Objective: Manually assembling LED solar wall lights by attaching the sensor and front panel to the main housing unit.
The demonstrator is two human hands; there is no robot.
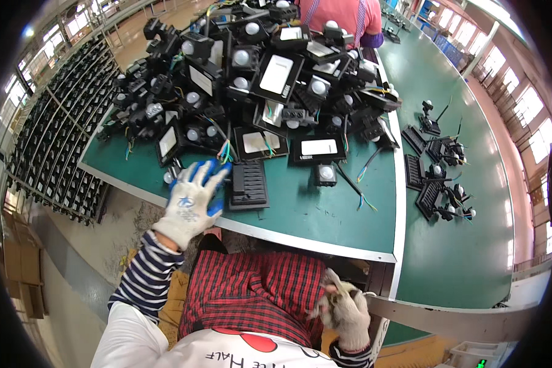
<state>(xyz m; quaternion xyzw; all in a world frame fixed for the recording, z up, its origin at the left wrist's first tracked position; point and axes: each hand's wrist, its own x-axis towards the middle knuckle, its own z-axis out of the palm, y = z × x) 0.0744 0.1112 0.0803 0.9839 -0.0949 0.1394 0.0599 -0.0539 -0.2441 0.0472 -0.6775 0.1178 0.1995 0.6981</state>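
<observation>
Currently left of frame centre: left hand (192, 205) in a white glove with blue fingertips, fingers spread wide, just beside a black finned lamp (249, 185) at frame centre; cannot tell whether touching. Lower right of centre: right hand (348, 314) in a worn glove, fingers curled near a red plaid apron (251, 282); cannot tell whether holding anything. Upper centre: heap of black lamps (277, 75) on a green table (368, 230).

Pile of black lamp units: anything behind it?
Behind the pile, a person in a pink top, with patterned straps and a purple sleeve. The pile covers their lower body; the frame cuts off their head.
</observation>
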